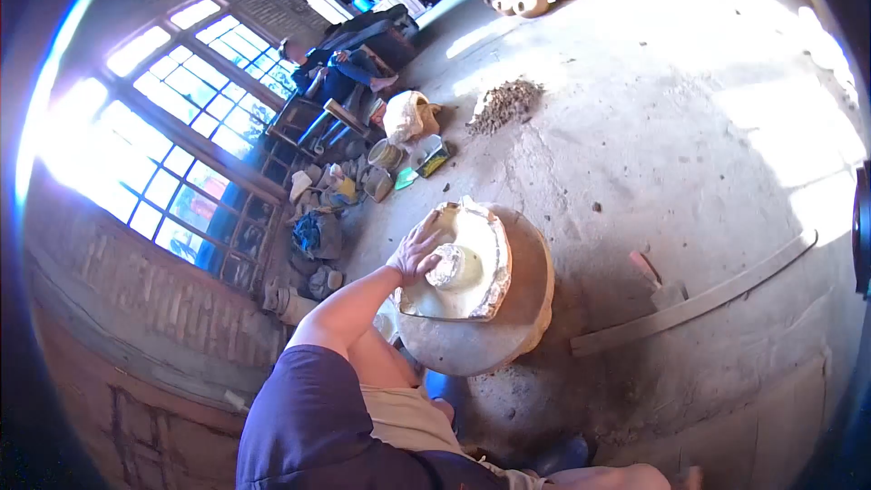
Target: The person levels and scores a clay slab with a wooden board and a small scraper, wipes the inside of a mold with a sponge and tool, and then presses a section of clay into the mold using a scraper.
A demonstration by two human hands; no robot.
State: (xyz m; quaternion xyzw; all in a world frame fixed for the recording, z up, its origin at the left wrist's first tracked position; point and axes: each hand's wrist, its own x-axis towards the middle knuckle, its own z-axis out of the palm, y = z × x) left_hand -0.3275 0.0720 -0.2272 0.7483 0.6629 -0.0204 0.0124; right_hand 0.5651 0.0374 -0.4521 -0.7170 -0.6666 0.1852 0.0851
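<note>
My left hand (417, 254) reaches over the near left side of a shallow, cream-coloured plaster-like piece (490, 259) with a rough raised rim. Its fingers are apart, lying along the rim and inner side, and the thumb side is against a pale round knob (447, 268) in the middle. The piece rests on a round grey-brown wheel or turntable (535, 263), off its centre. My right hand cannot be made out in the picture.
A long wooden strip (699, 302) and a red-handled trowel (670, 296) lie on the floor at right. Beyond are a crumbled clay heap (508, 106), a pale broken vessel (408, 118), tubs (386, 155) and round pots (531, 4). A person (336, 73) sits near the windows.
</note>
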